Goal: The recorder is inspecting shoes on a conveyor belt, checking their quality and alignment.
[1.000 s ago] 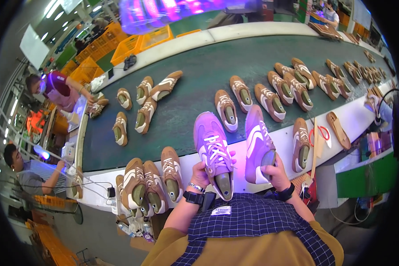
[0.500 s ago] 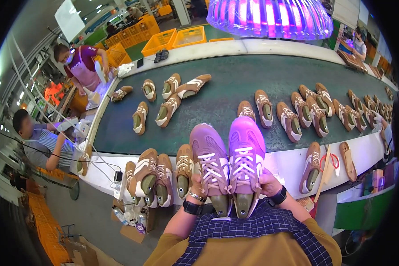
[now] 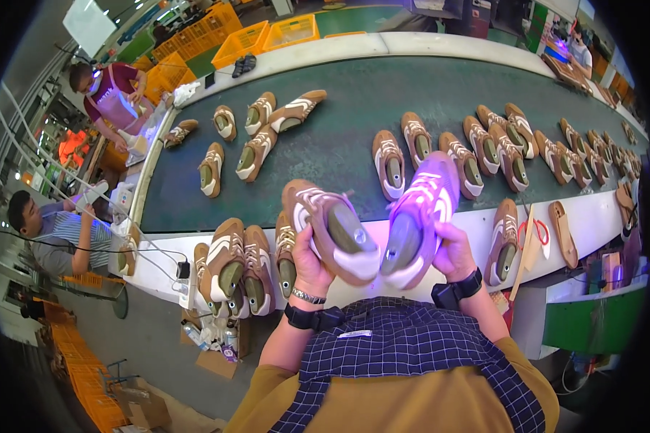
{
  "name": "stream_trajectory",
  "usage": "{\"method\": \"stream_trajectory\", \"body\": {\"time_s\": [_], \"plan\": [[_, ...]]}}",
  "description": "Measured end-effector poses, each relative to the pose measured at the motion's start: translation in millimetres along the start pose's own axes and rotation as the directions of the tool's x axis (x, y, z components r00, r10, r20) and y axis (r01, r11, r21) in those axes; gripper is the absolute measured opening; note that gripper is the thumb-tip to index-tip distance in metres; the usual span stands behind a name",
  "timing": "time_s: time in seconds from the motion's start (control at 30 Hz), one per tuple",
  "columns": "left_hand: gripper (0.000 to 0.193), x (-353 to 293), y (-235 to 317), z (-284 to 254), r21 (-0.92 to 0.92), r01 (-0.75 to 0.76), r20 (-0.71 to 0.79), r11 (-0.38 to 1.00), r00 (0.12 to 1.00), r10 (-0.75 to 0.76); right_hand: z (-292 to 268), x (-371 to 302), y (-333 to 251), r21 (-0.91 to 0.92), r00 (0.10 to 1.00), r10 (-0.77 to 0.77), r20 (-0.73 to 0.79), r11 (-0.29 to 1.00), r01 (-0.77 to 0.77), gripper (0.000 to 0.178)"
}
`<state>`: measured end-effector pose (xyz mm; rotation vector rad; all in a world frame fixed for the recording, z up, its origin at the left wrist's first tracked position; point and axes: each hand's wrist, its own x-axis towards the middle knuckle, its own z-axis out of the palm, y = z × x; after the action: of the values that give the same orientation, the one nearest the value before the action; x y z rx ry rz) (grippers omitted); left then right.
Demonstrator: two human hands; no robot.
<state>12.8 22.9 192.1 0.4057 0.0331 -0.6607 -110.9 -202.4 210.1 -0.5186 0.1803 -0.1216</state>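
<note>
And here are the two hands: the left hand (image 3: 312, 263) has its grip around the outer side of the left shoe (image 3: 323, 227), thumb up along the upper, while the right hand (image 3: 453, 252) grasps the right shoe (image 3: 427, 209) by its outer side. Both shoes hang in the air over the near edge of the bench (image 3: 596, 216), heels near and close together, toes fanned far left and far right; whether the heels touch, I can't tell. An olive last (image 3: 347, 224) fills the left shoe, another (image 3: 404, 234) the right, and purple light washes over the right one.

For good handling from here, I'd say: grasp low on the sides, keep fingers off the laces, bring both heels level for a fair look, and tilt each shoe slowly so one doesn't knock the other.

Outward we go! Just left, a lone shoe (image 3: 285, 249) stands by the left hand, with a cluster of shoes (image 3: 227, 260) beyond it. To the right, another shoe (image 3: 501, 242), then red-handled scissors (image 3: 545, 234) and a tan shoe piece (image 3: 563, 234). On the far side, the green belt (image 3: 339, 94) carries more pairs; a co-worker (image 3: 115, 94) in maroon stands far left.
</note>
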Motion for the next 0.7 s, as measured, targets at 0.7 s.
{"method": "stream_trajectory", "body": {"time_s": [0.7], "plan": [[0.06, 5.7, -15.1, -7.1, 0.07, -0.01, -0.281, 0.997, 0.959, 0.029, 4.6, 4.6, 15.8, -0.046, 0.885, -0.263, -0.384, 0.963, 0.266, 0.039]]}}
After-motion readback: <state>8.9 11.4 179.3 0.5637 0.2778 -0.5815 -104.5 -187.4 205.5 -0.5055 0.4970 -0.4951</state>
